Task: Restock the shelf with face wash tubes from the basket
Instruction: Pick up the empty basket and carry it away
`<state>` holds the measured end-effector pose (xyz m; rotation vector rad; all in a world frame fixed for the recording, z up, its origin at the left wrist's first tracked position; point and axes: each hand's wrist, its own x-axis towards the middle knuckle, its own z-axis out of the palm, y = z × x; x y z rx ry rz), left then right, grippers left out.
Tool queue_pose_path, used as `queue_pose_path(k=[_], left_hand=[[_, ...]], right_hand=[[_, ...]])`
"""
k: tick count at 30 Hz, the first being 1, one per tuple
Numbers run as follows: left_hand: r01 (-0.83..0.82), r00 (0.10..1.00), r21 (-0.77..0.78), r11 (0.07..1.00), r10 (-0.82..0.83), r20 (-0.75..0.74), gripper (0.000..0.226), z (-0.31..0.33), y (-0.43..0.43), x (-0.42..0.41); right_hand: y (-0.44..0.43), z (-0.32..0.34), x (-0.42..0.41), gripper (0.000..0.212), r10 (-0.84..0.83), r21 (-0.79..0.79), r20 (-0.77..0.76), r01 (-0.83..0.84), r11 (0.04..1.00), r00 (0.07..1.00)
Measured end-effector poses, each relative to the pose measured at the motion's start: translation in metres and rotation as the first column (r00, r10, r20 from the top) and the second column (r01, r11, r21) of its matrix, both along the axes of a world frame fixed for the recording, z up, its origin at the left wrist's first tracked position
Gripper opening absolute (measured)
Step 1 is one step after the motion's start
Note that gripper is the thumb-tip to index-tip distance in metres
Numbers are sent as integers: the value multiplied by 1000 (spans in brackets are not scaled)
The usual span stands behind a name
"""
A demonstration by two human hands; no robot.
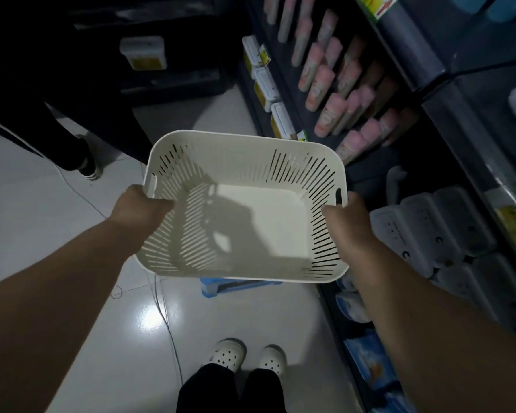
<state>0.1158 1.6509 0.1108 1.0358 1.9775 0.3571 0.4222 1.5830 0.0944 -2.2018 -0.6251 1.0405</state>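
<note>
A white slotted plastic basket [239, 144] hangs in front of me above the floor, and nothing lies inside it. My left hand [139, 205] grips its left rim beside the handle slot. My right hand [347, 223] grips the right rim by the other slot. Rows of pink face wash tubes [329, 114] stand on the dark shelf [411, 58] at the upper right, just beyond the basket's far right corner.
White boxes with yellow labels [265, 84] line the shelf's left edge. Pale packs [429, 231] and blue packets [370, 362] fill lower shelves on the right. A blue stool [221, 289] sits under the basket. Another person's leg and shoe [84, 162] stand at left; a thin cable [167, 320] crosses the glossy tiles.
</note>
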Motion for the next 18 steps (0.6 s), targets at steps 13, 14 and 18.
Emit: queue_pose_path(k=[13,14,18], left_hand=[[-138,967,17,990,131,217,37,82,18,4],[-136,966,9,991,130,225,38,92,18,3],[-96,961,-3,995,93,262,50,126,20,-1]], right_hand=[[-22,99,8,13,-28,105,-166,46,993,986],[-24,110,7,13,-43,109,-178,63,992,983],[-38,149,5,13,-43,134,-204,71,988,978]])
